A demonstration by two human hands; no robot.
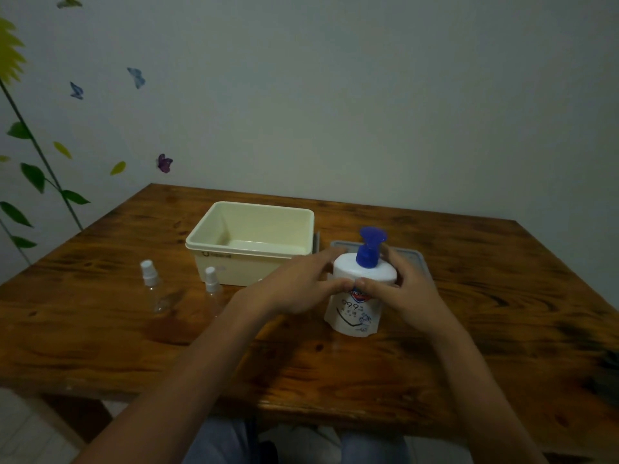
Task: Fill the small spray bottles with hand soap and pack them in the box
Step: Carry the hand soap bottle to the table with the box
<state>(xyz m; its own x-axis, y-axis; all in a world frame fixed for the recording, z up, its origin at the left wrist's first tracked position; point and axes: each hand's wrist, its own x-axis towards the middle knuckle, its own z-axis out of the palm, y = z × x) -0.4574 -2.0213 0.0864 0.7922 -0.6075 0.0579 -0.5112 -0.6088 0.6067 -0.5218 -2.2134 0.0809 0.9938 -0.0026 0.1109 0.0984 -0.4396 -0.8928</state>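
Observation:
A white hand soap bottle (355, 306) with a blue pump top (368, 246) stands upright on the wooden table (335, 370). My left hand (301, 286) holds its left side and my right hand (402, 293) holds its right side, thumbs meeting at the front. Two small clear spray bottles with white caps stand to the left, one (152, 286) farther left and the other (212, 286) just before the box. The cream box (207, 259) sits open behind them with nothing visible inside.
A grey lid (418, 259) lies flat behind the soap bottle, right of the box. The wall runs close behind the table, with leaf and butterfly stickers at the left. My knees show under the front edge.

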